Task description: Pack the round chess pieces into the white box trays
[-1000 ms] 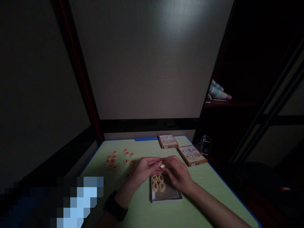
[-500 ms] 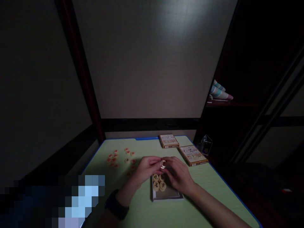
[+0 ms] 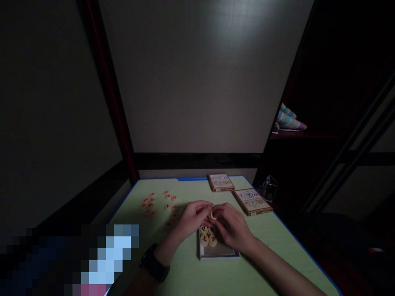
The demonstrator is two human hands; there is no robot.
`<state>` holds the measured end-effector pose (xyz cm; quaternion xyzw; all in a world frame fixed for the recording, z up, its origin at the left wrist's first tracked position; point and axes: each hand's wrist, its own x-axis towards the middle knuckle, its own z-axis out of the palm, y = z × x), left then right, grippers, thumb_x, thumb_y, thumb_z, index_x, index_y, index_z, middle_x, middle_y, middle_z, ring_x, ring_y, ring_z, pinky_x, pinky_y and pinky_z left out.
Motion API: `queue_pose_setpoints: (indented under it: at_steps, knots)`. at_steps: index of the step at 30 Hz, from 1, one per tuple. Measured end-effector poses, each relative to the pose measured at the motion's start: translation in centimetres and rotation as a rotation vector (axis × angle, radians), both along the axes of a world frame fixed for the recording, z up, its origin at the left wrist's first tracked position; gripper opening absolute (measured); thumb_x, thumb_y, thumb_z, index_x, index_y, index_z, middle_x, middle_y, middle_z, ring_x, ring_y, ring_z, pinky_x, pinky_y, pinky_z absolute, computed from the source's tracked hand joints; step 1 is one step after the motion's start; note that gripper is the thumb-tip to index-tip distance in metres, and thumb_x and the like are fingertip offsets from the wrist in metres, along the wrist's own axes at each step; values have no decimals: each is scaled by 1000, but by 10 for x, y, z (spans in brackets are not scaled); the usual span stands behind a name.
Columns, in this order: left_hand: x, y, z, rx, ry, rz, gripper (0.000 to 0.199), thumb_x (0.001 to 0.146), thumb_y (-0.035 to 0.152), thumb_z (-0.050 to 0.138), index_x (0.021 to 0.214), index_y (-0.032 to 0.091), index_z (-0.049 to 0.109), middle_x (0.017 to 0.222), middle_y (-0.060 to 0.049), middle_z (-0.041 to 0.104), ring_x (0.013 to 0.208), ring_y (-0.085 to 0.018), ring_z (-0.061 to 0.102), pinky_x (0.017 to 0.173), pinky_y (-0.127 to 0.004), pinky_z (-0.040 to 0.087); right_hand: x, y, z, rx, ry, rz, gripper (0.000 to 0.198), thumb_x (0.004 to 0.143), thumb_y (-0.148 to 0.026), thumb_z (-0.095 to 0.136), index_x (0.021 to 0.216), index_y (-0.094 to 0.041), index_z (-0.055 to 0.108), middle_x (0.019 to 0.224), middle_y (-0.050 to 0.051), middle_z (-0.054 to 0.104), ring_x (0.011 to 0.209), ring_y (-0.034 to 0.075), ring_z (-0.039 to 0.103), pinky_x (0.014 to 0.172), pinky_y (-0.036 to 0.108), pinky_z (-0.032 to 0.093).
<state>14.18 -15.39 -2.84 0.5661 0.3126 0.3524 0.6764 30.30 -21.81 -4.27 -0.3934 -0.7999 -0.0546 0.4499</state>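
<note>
My left hand (image 3: 194,217) and my right hand (image 3: 231,225) meet above a shallow open box (image 3: 219,251), fingertips closed together. Between them is a round, pale Chinese chess piece (image 3: 213,213), tilted and partly covered by the fingers; whether there is more than one I cannot tell. Under the hands, several dark-marked pieces (image 3: 204,239) lie at the box's left side, the rest of that group being hidden. To the left of my left hand, several loose red-marked pieces (image 3: 148,206) are scattered on the table.
The green table (image 3: 182,271) has a blue edge. Two flat printed boxes lie at its far right: a farther box (image 3: 221,182) and a nearer box (image 3: 253,202). A large panel (image 3: 197,90) rises behind. Striped cloth (image 3: 290,119) sits on a shelf to the right.
The piece between my fingers has turned, so more of its round outline shows. My hands stay over the box; the whole view has shifted slightly.
</note>
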Motion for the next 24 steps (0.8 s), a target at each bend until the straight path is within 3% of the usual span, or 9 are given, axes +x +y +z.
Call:
queue_pose_setpoints:
  at_steps: [5,10,13,16,20,24]
  knots:
    - [-1,6,0,179,168,117,23,84,32,57,87,11,65,73,-4,64,57,-15,60,50,-24,44,-6,-6,8,-74,75,26,10,89,-19,59,98,-23,58,95,7,70,87,20,64,77,34,52]
    - [-11,9,5,598,636,329,22,88,23,51,77,14,68,64,-3,63,59,-14,56,58,-24,34,-6,-28,16,-317,77,7,14,85,-24,67,97,-23,61,88,5,69,81,19,64,71,30,52]
    - [-16,5,8,734,897,266,26,91,24,49,80,16,71,72,-5,68,65,-16,60,60,-25,32,-2,-44,16,-358,89,-26,12,85,-24,67,95,-22,61,87,5,69,79,19,64,70,31,52]
    - [-18,1,9,793,1022,163,34,95,30,43,84,18,72,84,-9,72,77,-19,65,65,-26,35,2,-57,13,-376,97,-58,10,85,-24,66,93,-23,61,87,5,69,78,19,64,69,30,52]
    - [-19,-2,7,797,1058,72,36,96,31,39,88,20,73,91,-10,72,84,-22,67,68,-27,38,7,-64,8,-424,93,-96,7,86,-20,62,93,-22,60,88,4,69,78,18,64,70,29,51]
    - [-19,-1,1,779,1040,39,35,94,31,40,86,21,72,86,-10,72,80,-24,66,66,-28,38,4,-66,7,-485,91,-127,7,85,-16,60,90,-21,59,85,3,69,75,18,64,68,28,50]
